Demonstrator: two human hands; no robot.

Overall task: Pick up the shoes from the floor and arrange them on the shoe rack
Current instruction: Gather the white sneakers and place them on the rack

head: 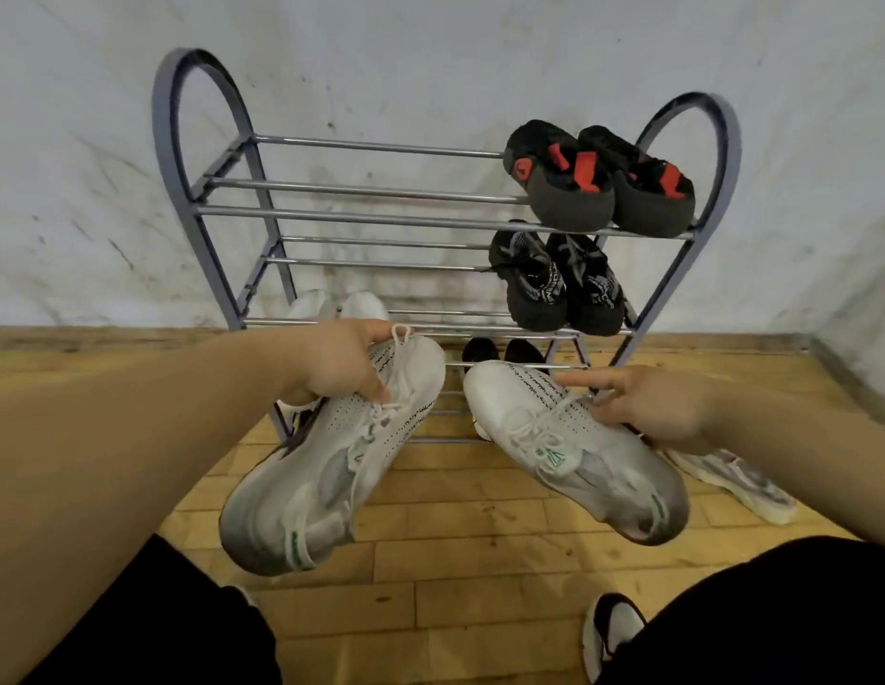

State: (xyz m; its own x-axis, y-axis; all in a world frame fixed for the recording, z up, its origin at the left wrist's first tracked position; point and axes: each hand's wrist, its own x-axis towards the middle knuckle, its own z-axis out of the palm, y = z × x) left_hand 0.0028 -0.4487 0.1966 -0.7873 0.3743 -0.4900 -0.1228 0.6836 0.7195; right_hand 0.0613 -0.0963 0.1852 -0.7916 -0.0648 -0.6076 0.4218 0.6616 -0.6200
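My left hand (339, 363) grips a white sneaker (331, 462) by its laces and upper, toe toward the rack. My right hand (648, 402) holds the matching white sneaker (568, 447) at its side, index finger stretched out along it. Both shoes hang above the floor in front of the grey metal shoe rack (361, 217). A black-and-red pair (598, 180) sits on the top shelf at the right. A black pair (559, 284) sits on the shelf below. White shoes (341, 304) show behind my left hand, and dark toes (499, 351) sit lower on the rack.
A pale sneaker (736, 482) lies on the wooden floor at the right, partly under my right arm. Another dark-and-white shoe (608, 630) lies near my right knee. A scuffed white wall stands behind the rack. The left sides of the upper shelves hold nothing.
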